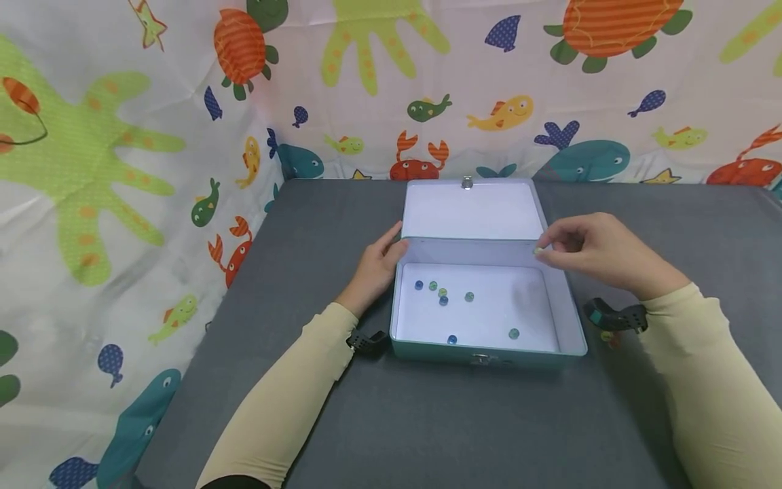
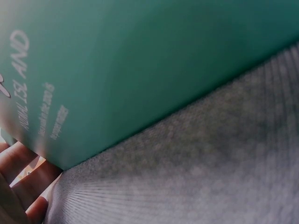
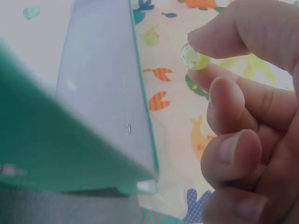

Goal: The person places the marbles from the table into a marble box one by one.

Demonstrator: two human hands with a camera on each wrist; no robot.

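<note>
A green tin box (image 1: 489, 363) with a white inside lies with its lid (image 1: 470, 210) folded back. Several blue and green glass marbles (image 1: 469, 297) are scattered over its floor, mostly on the left. My left hand (image 1: 374, 272) holds the box's back left corner, thumb at the rim; in the left wrist view its fingers (image 2: 18, 161) are partly hidden past the corner of the printed green side. Above the back right of the box, my right hand (image 1: 595, 252) pinches a clear yellow-green marble (image 3: 195, 58) between thumb and forefinger, with the other fingers curled in.
The grey table (image 1: 476, 428) carries the box. A few yellow and reddish marbles (image 1: 607, 336) lie right of the box, partly hidden by the right wrist strap (image 1: 617, 316). A sea-animal printed curtain (image 1: 379, 115) borders the table at the back and left.
</note>
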